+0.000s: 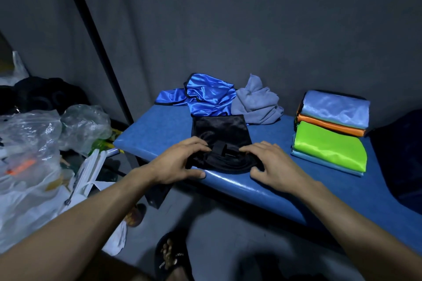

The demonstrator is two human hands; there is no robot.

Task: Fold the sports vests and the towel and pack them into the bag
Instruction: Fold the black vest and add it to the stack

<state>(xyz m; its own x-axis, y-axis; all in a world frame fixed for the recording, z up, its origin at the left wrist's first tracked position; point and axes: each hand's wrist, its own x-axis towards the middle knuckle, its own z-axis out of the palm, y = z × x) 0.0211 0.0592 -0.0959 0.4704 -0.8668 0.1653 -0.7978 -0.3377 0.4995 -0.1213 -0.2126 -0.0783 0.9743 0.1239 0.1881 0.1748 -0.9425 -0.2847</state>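
head view | looks forward-down | close over bench (159, 130)

On your left, clear plastic bags (34, 143) are heaped on the floor beside the blue padded bench (262, 189), with white papers (91, 173) leaning against them near the bench's left corner. A grey curtain (251, 29) hangs behind the bench's far edge. Your foot wears a black sandal (173, 255) below its near edge.
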